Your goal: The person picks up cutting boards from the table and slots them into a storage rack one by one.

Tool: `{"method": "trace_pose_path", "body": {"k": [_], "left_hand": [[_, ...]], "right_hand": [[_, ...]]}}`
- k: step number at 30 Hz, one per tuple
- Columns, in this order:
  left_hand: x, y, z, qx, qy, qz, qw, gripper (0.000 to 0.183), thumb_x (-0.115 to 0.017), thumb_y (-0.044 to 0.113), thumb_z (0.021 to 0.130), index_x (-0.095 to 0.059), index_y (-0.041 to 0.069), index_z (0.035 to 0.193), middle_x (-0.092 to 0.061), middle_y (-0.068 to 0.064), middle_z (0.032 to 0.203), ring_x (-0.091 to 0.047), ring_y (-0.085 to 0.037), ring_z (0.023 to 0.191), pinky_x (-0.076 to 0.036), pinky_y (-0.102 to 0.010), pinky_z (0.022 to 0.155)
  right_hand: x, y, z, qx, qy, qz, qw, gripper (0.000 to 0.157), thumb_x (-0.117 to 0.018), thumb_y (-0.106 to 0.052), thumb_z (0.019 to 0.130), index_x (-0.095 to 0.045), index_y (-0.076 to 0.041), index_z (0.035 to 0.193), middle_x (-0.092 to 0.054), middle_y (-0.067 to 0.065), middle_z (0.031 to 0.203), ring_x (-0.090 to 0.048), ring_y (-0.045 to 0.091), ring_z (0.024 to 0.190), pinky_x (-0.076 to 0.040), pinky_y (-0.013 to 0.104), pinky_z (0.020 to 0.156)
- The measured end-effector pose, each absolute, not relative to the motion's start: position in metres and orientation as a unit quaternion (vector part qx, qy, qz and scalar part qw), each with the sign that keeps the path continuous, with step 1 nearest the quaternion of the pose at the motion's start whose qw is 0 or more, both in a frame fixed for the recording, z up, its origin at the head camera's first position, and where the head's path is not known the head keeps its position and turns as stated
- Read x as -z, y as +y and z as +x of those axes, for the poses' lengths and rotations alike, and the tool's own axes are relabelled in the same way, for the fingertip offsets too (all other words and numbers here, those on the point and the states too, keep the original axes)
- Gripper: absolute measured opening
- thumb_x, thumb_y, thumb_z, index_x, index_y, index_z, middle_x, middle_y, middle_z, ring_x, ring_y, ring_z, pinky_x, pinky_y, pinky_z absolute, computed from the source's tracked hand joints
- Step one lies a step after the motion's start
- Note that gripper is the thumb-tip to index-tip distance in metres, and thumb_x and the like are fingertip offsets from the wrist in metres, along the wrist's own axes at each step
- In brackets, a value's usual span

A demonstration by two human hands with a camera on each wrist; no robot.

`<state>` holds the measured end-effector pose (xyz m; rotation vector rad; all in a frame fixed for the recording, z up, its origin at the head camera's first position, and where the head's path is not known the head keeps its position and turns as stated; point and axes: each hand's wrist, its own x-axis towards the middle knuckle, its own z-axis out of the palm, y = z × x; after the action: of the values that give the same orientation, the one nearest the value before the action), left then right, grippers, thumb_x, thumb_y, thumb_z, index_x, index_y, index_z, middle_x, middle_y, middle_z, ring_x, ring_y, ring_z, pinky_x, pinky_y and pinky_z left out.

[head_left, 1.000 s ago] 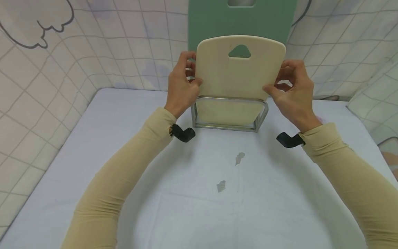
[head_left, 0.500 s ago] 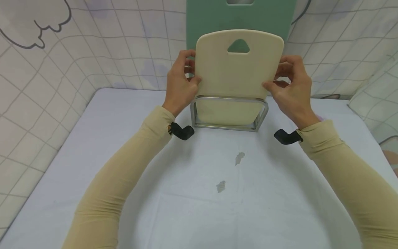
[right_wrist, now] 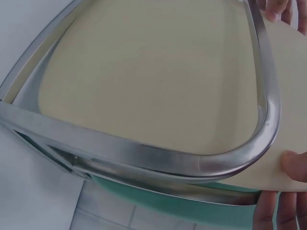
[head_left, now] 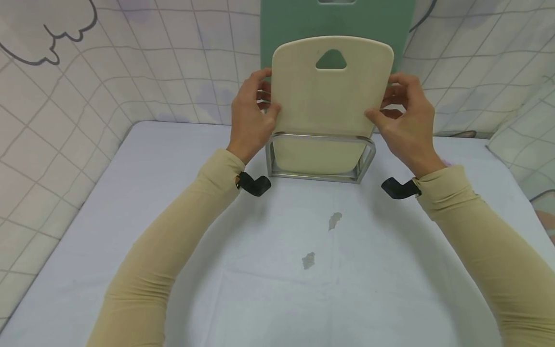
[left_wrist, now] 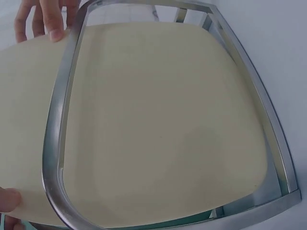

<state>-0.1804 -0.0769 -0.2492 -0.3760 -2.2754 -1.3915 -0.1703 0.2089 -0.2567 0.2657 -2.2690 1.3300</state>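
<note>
The cream cutting board [head_left: 331, 91] is clamped at its two side edges: the left hand [head_left: 250, 118] is curled round the left edge, thumb on the front face and fingers behind, and the right hand [head_left: 405, 123] is curled round the right edge in the same way. In the left wrist view a thumb tip is pressed on the board's [left_wrist: 163, 124] front at the lower corner, and fingertips [left_wrist: 45, 19] of the other hand are seen at the far edge. In the right wrist view the board's [right_wrist: 158, 81] edge is pinched between a thumb and fingers [right_wrist: 278, 211].

The board is a flat, smooth, matte slab with rounded corners and a rounded triangular handle hole near its top edge. It is held upright, its lower part standing inside the metal rack [head_left: 321, 156], its upper part rising above the rack's top rail between the two hands. The rack is made of polished, rounded steel bar bent into a frame with curved corners [left_wrist: 57, 158] [right_wrist: 230, 153].

Just behind the cream board, in the same rack, a taller green cutting board [head_left: 338, 21] is stood, also smooth and flat, with a rounded slot near its top.

The rack is set on the white worktop [head_left: 277, 270], in front of which two small grey worn patches [head_left: 334, 220] are seen. Behind the rack, a soft quilted backdrop [head_left: 143, 62] with a grid pattern is hung.
</note>
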Motion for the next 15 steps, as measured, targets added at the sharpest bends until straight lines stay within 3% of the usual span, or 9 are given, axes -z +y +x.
{"method": "trace_pose_path", "body": {"k": [4, 15], "left_hand": [[0.2501, -0.0771, -0.1803, 0.487, -0.830, -0.139, 0.233, 0.050, -0.061, -0.003, 0.093, -0.056, 0.005, 0.142, -0.064, -0.018, 0.115, -0.068, -0.027, 0.106, -0.058, -0.035, 0.097], [0.2564, -0.0864, -0.1828, 0.469, -0.849, -0.136, 0.203, 0.058, -0.065, 0.005, 0.095, -0.050, 0.009, 0.150, -0.062, -0.015, 0.126, -0.066, -0.026, 0.112, -0.057, -0.034, 0.096]], "right_hand": [[0.2566, 0.2086, -0.1704, -0.480, -0.837, 0.093, 0.244, 0.055, -0.080, -0.003, 0.085, -0.059, -0.019, 0.133, -0.057, -0.017, 0.099, -0.062, 0.006, 0.094, -0.054, 0.014, 0.083], [0.2642, 0.2122, -0.1673, -0.447, -0.864, 0.089, 0.216, 0.057, -0.079, -0.010, 0.088, -0.055, -0.020, 0.139, -0.056, -0.016, 0.105, -0.060, 0.003, 0.096, -0.051, 0.012, 0.084]]}}
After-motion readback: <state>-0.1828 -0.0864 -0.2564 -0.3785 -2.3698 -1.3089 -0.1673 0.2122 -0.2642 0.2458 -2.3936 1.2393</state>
